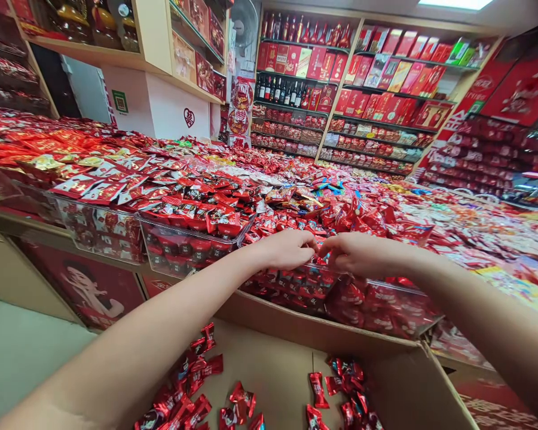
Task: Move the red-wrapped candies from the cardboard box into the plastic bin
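Observation:
Both arms reach forward over a cardboard box [273,358] that holds loose red-wrapped candies [317,391]. My left hand [291,248] is at a clear plastic bin [287,286] full of small red candies, its fingers curled together. Close on its right is my right hand [356,254], fingers bent down at the rim between that bin and another bin [385,307] of red packets. The fingertips of both hands nearly meet. What they pinch, if anything, is too small to name.
Clear bins [186,245] of red and black candies line the counter edge at left. Heaped packets [251,161] spread behind. Shelves [296,74] with bottles and red boxes stand at the back. The box's raised wall [332,331] lies below the hands.

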Action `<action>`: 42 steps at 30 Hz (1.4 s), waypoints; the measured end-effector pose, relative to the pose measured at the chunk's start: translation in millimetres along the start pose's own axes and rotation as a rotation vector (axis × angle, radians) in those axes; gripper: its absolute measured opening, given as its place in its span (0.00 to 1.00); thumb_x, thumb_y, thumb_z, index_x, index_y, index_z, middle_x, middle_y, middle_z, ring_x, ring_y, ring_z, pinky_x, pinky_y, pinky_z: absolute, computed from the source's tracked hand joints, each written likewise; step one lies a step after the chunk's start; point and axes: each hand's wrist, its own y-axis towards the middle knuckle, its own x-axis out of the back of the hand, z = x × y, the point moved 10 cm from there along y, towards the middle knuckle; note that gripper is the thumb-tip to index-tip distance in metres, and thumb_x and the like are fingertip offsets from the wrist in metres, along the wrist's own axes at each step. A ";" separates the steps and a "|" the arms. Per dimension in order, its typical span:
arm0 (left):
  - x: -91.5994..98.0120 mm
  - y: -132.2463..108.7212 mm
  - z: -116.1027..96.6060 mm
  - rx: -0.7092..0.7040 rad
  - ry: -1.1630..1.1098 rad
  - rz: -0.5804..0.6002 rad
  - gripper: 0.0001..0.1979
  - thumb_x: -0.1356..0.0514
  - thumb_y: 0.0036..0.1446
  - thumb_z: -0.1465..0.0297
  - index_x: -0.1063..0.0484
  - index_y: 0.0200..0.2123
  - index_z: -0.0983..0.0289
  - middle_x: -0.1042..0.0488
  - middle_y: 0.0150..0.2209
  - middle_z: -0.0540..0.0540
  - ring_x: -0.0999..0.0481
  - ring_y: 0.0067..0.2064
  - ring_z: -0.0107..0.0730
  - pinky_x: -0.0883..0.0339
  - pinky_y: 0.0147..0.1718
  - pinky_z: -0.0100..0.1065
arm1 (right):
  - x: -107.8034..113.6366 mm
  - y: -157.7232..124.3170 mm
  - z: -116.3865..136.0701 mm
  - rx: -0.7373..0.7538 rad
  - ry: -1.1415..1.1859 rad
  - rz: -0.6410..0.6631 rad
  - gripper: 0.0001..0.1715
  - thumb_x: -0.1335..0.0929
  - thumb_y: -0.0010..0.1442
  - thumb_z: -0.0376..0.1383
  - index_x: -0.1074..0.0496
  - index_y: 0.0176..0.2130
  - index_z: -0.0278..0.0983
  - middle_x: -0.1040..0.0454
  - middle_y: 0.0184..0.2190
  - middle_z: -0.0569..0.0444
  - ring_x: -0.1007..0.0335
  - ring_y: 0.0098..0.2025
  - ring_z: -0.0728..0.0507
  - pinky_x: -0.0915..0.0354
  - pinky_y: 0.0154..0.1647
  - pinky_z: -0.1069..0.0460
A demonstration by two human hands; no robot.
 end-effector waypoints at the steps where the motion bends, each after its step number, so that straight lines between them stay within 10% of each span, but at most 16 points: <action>1: 2.4 0.3 2.3 0.011 -0.017 -0.028 0.11 0.53 0.49 0.68 0.35 0.34 0.64 0.32 0.29 0.50 0.35 0.29 0.26 0.43 0.27 0.26 | -0.3 0.0 0.8 0.010 0.016 0.011 0.18 0.42 0.45 0.28 0.33 0.37 0.37 0.28 0.23 0.55 0.35 0.17 0.50 0.42 0.17 0.57; 12: -4.3 -3.6 -7.9 -0.064 0.081 0.027 0.11 0.53 0.50 0.66 0.34 0.33 0.62 0.30 0.30 0.49 0.33 0.30 0.26 0.43 0.28 0.26 | 35.8 24.0 5.4 0.003 -0.397 -0.221 0.17 0.41 0.46 0.31 0.29 0.36 0.33 0.26 0.34 0.46 0.32 0.35 0.42 0.40 0.30 0.52; 26: -9.6 -2.0 -12.9 -0.116 0.177 0.075 0.14 0.55 0.52 0.64 0.33 0.30 0.62 0.30 0.28 0.49 0.34 0.29 0.27 0.46 0.26 0.26 | 8.3 21.1 29.8 0.011 -0.516 0.114 0.16 0.37 0.44 0.32 0.26 0.32 0.27 0.26 0.27 0.45 0.34 0.26 0.44 0.45 0.20 0.54; 42: -6.3 0.1 -5.3 -0.032 0.148 0.058 0.13 0.55 0.50 0.66 0.35 0.24 0.65 0.34 0.21 0.49 0.36 0.24 0.25 0.47 0.22 0.26 | 9.8 14.6 29.2 0.017 -0.460 0.106 0.16 0.36 0.42 0.27 0.28 0.35 0.29 0.27 0.29 0.48 0.35 0.28 0.46 0.45 0.22 0.56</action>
